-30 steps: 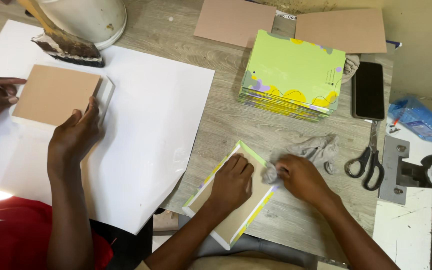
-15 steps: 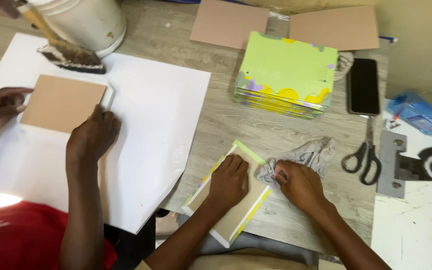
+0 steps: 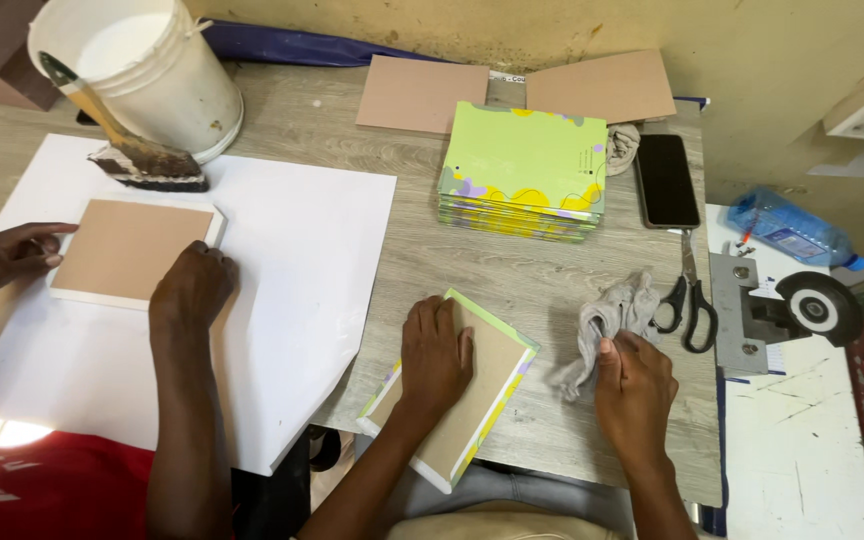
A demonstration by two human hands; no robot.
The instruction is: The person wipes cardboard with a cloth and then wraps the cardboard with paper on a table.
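My left hand [image 3: 436,352] lies flat on a small book cover [image 3: 482,395], brown board inside with a green and white patterned edge, near the table's front edge. My right hand [image 3: 635,385] grips a crumpled grey cloth [image 3: 607,320] just right of that cover. A stack of green and yellow patterned covers [image 3: 524,170] sits further back on the wooden table [image 3: 392,160].
At the left a co-worker's hands [image 3: 190,285] press a brown board [image 3: 132,250] on a large white sheet [image 3: 292,260]. A white bucket [image 3: 147,65] and glue brush [image 3: 142,160] stand behind. Two brown boards [image 3: 422,95], a black phone [image 3: 666,180], scissors [image 3: 690,300] and a tool [image 3: 782,310] lie right.
My right hand has drawn the cloth off the cover's edge and out to the right. The co-worker's hands shifted slightly on the brown board. The camera has tilted back.
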